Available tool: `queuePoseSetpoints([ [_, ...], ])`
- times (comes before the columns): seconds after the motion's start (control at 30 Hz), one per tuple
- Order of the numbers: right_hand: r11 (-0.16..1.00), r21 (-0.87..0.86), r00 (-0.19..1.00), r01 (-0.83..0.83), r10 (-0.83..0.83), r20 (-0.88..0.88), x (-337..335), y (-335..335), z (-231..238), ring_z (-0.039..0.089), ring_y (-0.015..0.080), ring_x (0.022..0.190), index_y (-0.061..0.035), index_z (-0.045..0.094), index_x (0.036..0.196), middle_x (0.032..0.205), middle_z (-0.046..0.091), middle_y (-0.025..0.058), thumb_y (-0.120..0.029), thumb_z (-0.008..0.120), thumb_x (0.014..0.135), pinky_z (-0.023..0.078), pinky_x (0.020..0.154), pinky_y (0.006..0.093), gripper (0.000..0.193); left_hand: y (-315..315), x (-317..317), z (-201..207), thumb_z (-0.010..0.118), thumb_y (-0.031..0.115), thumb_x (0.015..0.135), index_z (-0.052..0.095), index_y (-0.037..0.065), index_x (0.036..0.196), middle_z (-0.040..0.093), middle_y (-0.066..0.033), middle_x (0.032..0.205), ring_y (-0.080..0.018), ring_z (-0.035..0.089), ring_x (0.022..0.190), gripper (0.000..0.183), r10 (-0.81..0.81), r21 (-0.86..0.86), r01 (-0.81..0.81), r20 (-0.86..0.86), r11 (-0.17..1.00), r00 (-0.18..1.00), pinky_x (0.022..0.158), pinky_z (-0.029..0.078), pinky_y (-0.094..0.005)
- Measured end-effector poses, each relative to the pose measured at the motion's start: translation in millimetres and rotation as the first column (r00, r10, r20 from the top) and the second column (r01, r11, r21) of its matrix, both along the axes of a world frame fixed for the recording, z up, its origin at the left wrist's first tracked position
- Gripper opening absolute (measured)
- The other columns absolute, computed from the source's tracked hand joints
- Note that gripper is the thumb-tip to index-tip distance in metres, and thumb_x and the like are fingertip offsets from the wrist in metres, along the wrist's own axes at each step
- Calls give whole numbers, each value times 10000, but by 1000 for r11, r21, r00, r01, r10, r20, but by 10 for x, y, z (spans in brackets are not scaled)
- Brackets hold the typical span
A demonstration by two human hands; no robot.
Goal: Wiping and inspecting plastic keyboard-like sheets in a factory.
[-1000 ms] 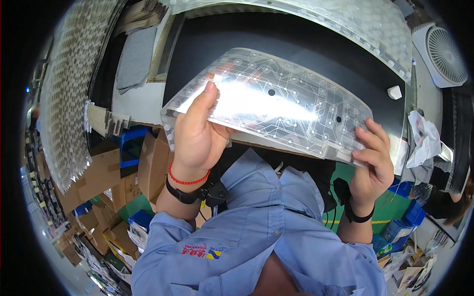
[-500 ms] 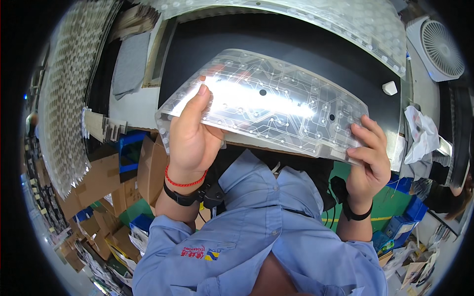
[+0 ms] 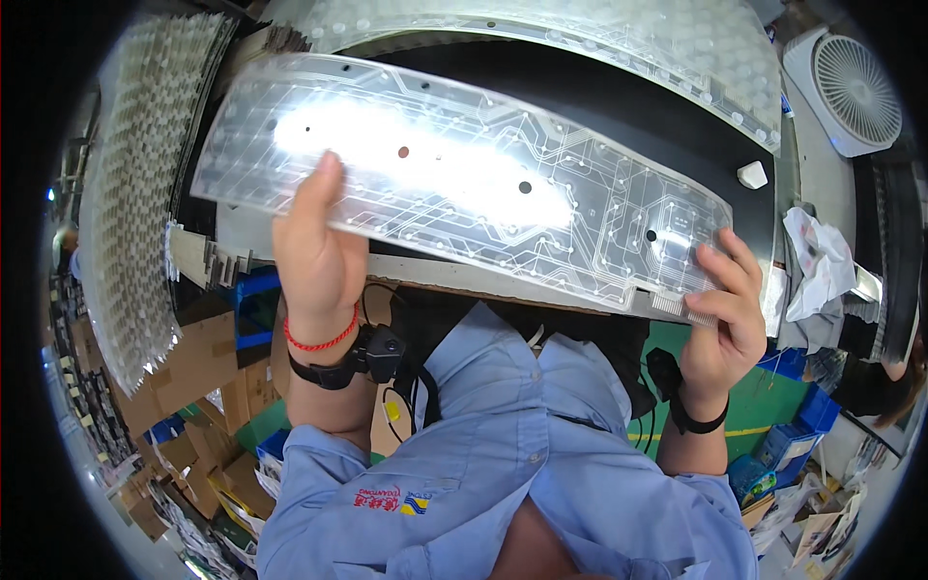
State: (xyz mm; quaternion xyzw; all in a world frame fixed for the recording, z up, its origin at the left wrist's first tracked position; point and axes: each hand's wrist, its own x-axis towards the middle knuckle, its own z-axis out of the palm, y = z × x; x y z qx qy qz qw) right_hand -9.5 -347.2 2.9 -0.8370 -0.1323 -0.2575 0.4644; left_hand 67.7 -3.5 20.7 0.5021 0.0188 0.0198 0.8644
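A long clear membrane circuit sheet (image 3: 464, 184) with silvery traces and several small round holes is held above the black work surface. Bright glare covers its left and middle parts. My left hand (image 3: 319, 242) grips the near edge toward the left end, thumb on top, the other fingers mostly behind the sheet. At the right end, my right hand (image 3: 725, 300) holds the near corner, its fingers lying over the face beside a comb-like strip of contacts. The sheet slants down toward the right and looks nearly flat.
Beneath the sheet lies a black work surface (image 3: 744, 208) with a small white block (image 3: 752, 175) on it. Stacked clear sheets (image 3: 696, 58) stand behind, more (image 3: 145, 193) at left. A white fan (image 3: 855, 92) and crumpled white paper (image 3: 820, 246) are at right. Cardboard boxes (image 3: 193, 358) sit lower left.
My left hand has moved left along the near edge. The sheet's left part, curled before, is now spread out farther left and upward. My right hand has stayed nearly in place.
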Motion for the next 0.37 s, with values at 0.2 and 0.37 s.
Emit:
queuePoseSetpoints([
  [0.2, 995, -74, 996, 64, -68, -50, 40, -5, 11, 534, 404, 1298, -48, 694, 785, 1203, 699, 177, 135, 534, 699, 435, 1068, 453, 257, -129, 32, -123, 505, 105, 1035, 513, -90, 1337, 608, -171, 1312, -252, 602, 1196, 360, 58, 134, -56, -14, 989, 998, 1041, 460, -396],
  [0.37, 985, -127, 993, 115, -117, -5, 44, 19, -29, 528, 405, 1308, -55, 704, 788, 1216, 695, 175, 91, 561, 724, 419, 1086, 460, 215, -77, 42, -208, 514, 98, 1030, 477, -71, 1388, 587, -188, 1350, -283, 593, 1232, 397, 62, 101, -61, -4, 993, 998, 1046, 478, -415],
])
